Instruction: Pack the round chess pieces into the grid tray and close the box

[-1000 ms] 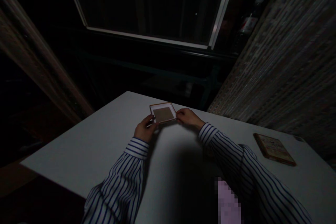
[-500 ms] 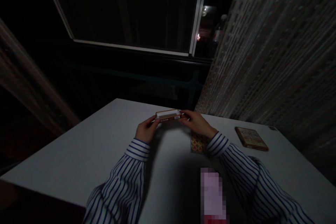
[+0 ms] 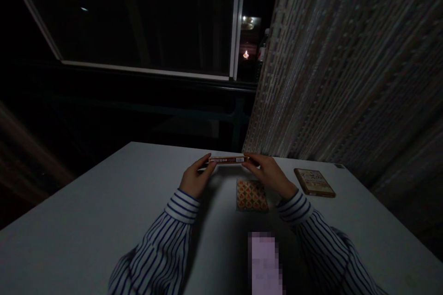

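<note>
Between my two hands, above the far part of the white table (image 3: 114, 212), is a shallow cardboard box part (image 3: 227, 160) with a brown printed side and a barcode. I see it almost edge-on, so its inside is hidden. My left hand (image 3: 194, 179) pinches its left end, and my right hand (image 3: 269, 173) pinches the right end. Below and nearer to me, left of my right wrist, a square sheet or stack (image 3: 252, 196) printed with rows of round orange pictures lies flat.
A flat printed box or lid (image 3: 314, 182) lies on the table to the right. Behind the table stand a white-framed window (image 3: 145, 70) and a string curtain (image 3: 297, 83). A bottle (image 3: 262, 50) shows beside the curtain. A pixelated pink patch (image 3: 265, 262) covers the near middle.
The box part has tipped, so its white inside no longer shows. My right forearm has uncovered more of the picture sheet. The view has turned slightly to the right.
</note>
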Motion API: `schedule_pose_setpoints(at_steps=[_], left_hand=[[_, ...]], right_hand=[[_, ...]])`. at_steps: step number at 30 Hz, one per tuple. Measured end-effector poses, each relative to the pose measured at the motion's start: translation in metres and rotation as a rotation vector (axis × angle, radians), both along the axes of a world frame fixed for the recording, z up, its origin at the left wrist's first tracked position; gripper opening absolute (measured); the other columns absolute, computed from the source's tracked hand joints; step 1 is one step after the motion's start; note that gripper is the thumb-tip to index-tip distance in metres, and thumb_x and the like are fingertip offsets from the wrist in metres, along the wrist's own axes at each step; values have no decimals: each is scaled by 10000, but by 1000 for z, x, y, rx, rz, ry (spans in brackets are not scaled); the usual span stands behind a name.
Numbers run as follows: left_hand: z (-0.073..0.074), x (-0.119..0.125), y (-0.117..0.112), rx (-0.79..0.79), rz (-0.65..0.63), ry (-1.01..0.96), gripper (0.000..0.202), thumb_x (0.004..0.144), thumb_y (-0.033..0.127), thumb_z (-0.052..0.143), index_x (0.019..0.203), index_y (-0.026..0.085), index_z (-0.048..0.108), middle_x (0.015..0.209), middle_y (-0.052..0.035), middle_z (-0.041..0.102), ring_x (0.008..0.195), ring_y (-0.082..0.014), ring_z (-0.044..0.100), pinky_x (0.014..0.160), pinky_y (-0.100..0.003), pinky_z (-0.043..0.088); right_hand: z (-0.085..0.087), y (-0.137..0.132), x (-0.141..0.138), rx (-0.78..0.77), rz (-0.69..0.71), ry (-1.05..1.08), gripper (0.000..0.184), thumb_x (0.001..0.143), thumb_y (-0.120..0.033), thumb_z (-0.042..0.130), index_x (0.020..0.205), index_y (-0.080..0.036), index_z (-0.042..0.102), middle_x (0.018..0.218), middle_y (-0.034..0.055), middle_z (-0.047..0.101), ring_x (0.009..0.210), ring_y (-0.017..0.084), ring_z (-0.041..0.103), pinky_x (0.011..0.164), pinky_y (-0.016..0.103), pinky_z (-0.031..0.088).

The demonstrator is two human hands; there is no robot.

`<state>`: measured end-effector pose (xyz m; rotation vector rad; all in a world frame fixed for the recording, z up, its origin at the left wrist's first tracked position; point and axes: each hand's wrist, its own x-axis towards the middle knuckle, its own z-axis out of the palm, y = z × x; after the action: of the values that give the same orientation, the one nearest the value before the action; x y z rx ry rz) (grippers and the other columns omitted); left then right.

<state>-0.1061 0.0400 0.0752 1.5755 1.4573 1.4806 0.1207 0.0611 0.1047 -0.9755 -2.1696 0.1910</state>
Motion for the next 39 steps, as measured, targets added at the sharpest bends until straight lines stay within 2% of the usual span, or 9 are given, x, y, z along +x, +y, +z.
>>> schedule_pose_setpoints(at_steps=[6, 14, 19, 24, 29, 34, 39], left_hand=[[-2, 10, 20, 141, -29, 135, 484, 701, 431, 616, 1113, 181, 580, 1108, -83, 609, 964, -197, 591, 819, -321, 489], [8, 17, 38, 208, -63, 268, 405, 704, 413, 622, 1042, 190, 607, 1041, -61, 643, 966, -198, 589, 861, -330, 471], [10, 17, 43, 241, -50, 318, 420, 715, 419, 618, 1071, 197, 603, 1053, -59, 645, 961, -196, 596, 889, -327, 461], [10, 16, 44, 195, -84, 321, 416, 735, 430, 591, 1090, 213, 603, 1069, -52, 647, 978, -211, 596, 805, -303, 507], [9, 15, 45, 152, -116, 281, 413, 728, 441, 591, 1063, 201, 622, 1040, -42, 661, 973, -204, 601, 917, -324, 450], [9, 13, 45, 86, -113, 228, 435, 726, 454, 587, 1065, 183, 626, 1043, -46, 664, 978, -216, 597, 919, -343, 447], [14, 14, 42, 49, -125, 191, 421, 737, 438, 580, 1052, 163, 634, 1033, -50, 670, 970, -212, 596, 912, -325, 444]], right_hand=[[-3, 8, 15, 28, -33, 51, 326, 847, -347, 501, 1115, -176, 573, 946, 64, 655, 832, 162, 597, 770, 300, 461], [-7, 18, 25, 61, -113, 90, 344, 848, -361, 491, 1147, -203, 555, 874, 62, 632, 795, 174, 584, 696, 305, 492], [-8, 26, 31, 70, -118, 51, 335, 850, -362, 487, 1140, -207, 554, 869, 63, 632, 790, 178, 590, 728, 317, 484], [-5, 27, 35, 34, -122, 36, 312, 854, -358, 485, 1107, -194, 567, 857, 58, 629, 797, 169, 592, 733, 299, 468], [-2, 26, 35, 16, -111, 35, 288, 860, -358, 474, 1082, -207, 578, 868, 51, 627, 795, 159, 584, 728, 289, 459], [-5, 29, 32, 30, -100, 61, 292, 860, -365, 471, 1062, -193, 592, 854, 50, 621, 783, 153, 578, 707, 271, 458], [-6, 30, 28, -29, -104, 100, 286, 861, -366, 463, 1021, -194, 628, 918, 64, 643, 829, 164, 585, 713, 281, 462]])
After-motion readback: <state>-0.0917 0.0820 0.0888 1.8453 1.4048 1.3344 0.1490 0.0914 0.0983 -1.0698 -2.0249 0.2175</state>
